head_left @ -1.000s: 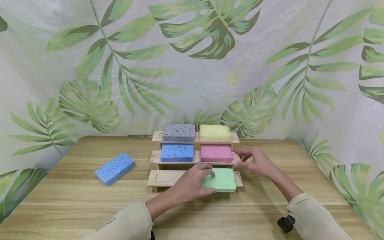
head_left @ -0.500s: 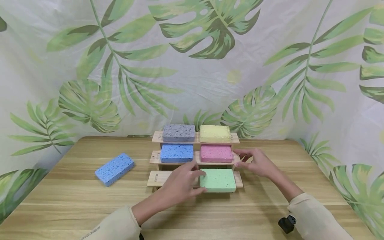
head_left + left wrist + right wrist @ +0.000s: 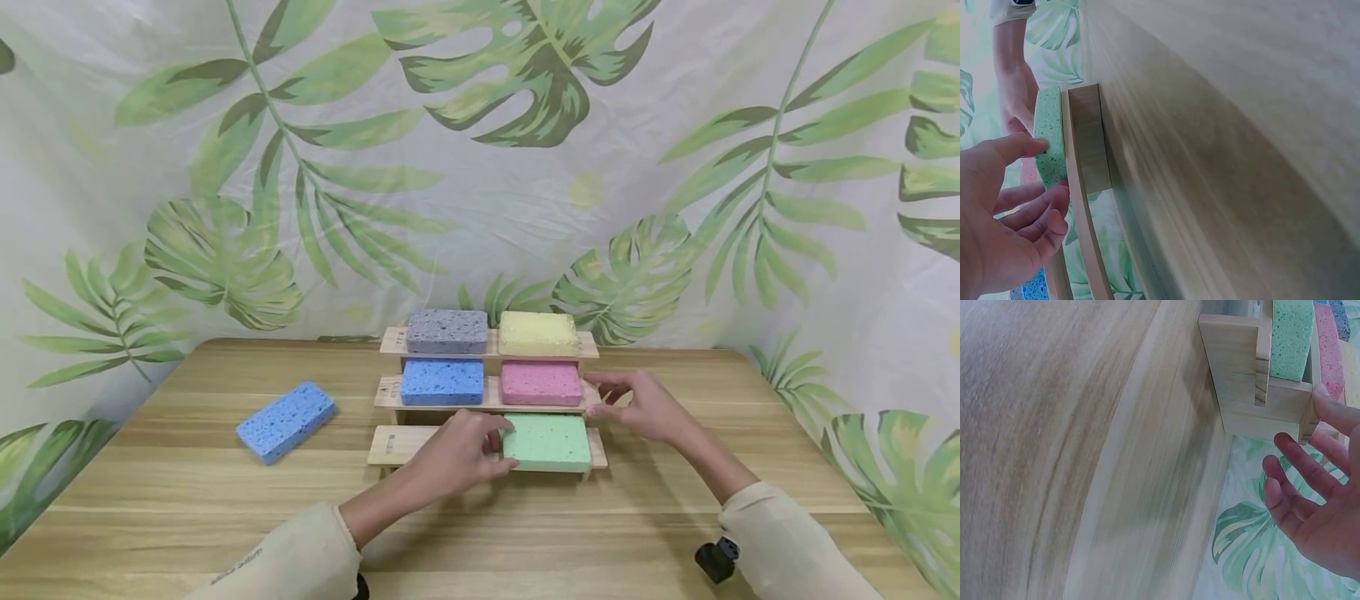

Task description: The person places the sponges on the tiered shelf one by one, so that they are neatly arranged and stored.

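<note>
A three-step wooden rack point(image 3: 401, 446) stands on the table. On the right of its lowest step lies a green sponge point(image 3: 551, 442). My left hand point(image 3: 457, 454) pinches the sponge's left end; in the left wrist view the thumb is on one edge of the sponge point(image 3: 1052, 119) and fingertips on another. My right hand point(image 3: 637, 404) holds the right end of the middle step between thumb and index finger; its other fingers stay loose in the right wrist view. Beside it on that step is a pink sponge point(image 3: 542, 383), with a blue sponge point(image 3: 442, 382) to its left.
The top step bears a grey sponge point(image 3: 447, 332) and a yellow sponge point(image 3: 537, 333). Left of the rack, another blue sponge point(image 3: 287, 422) lies angled on the wooden table point(image 3: 187, 500). A leaf-print cloth point(image 3: 480, 208) hangs behind the table.
The green sponge has shifted back on the lowest step, after overhanging its front edge. My left hand drew left off the sponge's top, then came back to its left end. The right hand stays put.
</note>
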`<state>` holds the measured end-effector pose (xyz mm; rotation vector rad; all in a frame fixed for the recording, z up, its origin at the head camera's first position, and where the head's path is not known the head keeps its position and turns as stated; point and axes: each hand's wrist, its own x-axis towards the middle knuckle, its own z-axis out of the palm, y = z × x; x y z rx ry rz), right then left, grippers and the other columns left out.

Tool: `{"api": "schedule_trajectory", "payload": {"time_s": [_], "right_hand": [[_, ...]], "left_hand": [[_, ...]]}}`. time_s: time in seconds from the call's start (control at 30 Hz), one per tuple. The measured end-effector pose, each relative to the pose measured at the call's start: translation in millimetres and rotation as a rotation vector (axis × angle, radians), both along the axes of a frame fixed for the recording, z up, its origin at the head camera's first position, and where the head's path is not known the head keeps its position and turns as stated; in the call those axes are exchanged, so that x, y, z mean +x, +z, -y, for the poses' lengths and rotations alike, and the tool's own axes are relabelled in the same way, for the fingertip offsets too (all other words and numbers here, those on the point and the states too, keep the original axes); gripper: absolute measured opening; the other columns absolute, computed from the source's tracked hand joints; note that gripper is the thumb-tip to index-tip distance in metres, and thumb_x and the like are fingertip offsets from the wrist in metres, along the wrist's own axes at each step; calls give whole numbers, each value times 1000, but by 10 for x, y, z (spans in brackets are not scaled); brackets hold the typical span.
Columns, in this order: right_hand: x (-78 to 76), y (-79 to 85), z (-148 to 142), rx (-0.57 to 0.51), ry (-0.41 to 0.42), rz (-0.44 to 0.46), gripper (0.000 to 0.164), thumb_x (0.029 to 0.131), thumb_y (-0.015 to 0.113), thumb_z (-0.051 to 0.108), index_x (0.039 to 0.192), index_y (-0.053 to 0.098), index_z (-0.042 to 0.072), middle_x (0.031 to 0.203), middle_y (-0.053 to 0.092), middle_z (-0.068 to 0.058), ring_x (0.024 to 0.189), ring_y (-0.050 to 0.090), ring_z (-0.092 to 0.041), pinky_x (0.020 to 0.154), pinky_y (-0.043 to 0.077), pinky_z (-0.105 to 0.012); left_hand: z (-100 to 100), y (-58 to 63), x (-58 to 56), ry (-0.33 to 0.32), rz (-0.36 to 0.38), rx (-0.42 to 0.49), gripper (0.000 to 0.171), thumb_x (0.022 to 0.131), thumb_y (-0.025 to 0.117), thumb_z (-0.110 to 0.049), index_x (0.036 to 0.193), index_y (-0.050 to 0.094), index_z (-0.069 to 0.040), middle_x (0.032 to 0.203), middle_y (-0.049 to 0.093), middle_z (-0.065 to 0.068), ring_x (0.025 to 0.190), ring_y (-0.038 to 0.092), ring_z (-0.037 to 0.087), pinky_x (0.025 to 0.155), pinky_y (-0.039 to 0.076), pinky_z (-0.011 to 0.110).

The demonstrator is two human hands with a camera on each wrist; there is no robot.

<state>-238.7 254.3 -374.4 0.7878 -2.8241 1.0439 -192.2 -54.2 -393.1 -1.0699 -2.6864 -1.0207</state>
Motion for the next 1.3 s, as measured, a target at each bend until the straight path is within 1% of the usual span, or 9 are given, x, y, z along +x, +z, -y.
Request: {"api": "schedule_trajectory", "payload": {"time_s": [0.2, 0.4, 0.63, 0.77, 0.87, 1.0, 1.03, 1.2, 1.3], "right_hand": [[-9, -17, 8, -4, -6, -1, 49, 90, 81, 14, 132, 66, -7, 106, 75, -18, 90, 70, -27, 81, 58, -52], [-8, -6, 19, -1, -8, 2, 49, 91, 80, 14, 133, 66, -7, 105, 75, -18, 91, 70, -27, 80, 58, -49], [-26, -16, 18, -1, -11, 3, 50, 90, 81, 14, 133, 66, -7, 104, 75, -17, 90, 70, -26, 81, 58, -52], [-30, -24, 21, 0, -8, 8, 50, 91, 81, 15, 133, 66, -7, 104, 75, -16, 90, 70, -26, 80, 58, -48], [-28, -23, 20, 5, -11, 7, 50, 91, 81, 17, 133, 66, -6, 104, 75, -14, 90, 70, -24, 79, 57, -42], [-31, -25, 13, 4, -13, 6, 50, 91, 82, 18, 133, 67, -5, 103, 75, -13, 90, 69, -23, 79, 57, -40], [-31, -26, 10, 3, -14, 7, 51, 91, 82, 18, 133, 67, -5, 102, 75, -12, 90, 69, -22, 79, 57, -40], [-23, -30, -12, 1, -22, 8, 51, 91, 82, 18, 134, 66, -5, 102, 75, -11, 89, 69, -21, 78, 57, -38], [-17, -31, -12, 0, -18, 4, 51, 90, 82, 17, 133, 66, -5, 100, 75, -11, 88, 69, -20, 78, 57, -36]], "left_hand": [[0, 22, 11, -33, 4, 24, 13, 82, 82, -1, 85, 70, 0, 71, 70, 6, 59, 56, 2, 61, 54, 18], [-32, 57, 42, -35, 32, 30, 27, 82, 81, 2, 68, 60, -8, 62, 64, 2, 53, 49, 1, 53, 50, 16], [-60, 58, -14, 4, -15, 7, 26, 82, 82, -1, 69, 61, -5, 60, 58, -1, 56, 46, 3, 53, 48, 18], [-50, 45, -44, 5, -19, 3, 23, 82, 84, -3, 72, 63, -4, 61, 60, 0, 56, 47, 4, 54, 48, 18], [-21, 46, -45, 5, 3, 18, 15, 83, 84, -5, 87, 71, 2, 67, 65, 2, 59, 53, 5, 59, 51, 19], [109, 83, -16, 27, 61, 54, 36, 84, 85, -7, 113, 72, 9, 77, 69, 4, 66, 59, 6, 63, 55, 20], [161, 101, -5, 35, 73, 56, 38, 85, 85, -9, 115, 71, 8, 79, 69, 4, 67, 60, 5, 64, 54, 20], [522, 203, 43, 48, 70, 73, 36, 87, 83, -12, 114, 72, 8, 82, 69, -1, 69, 58, 2, 62, 54, 21], [802, 288, 96, 94, 89, 81, 31, 89, 80, -12, 113, 72, 6, 83, 69, -3, 71, 58, 3, 62, 54, 22]]}}
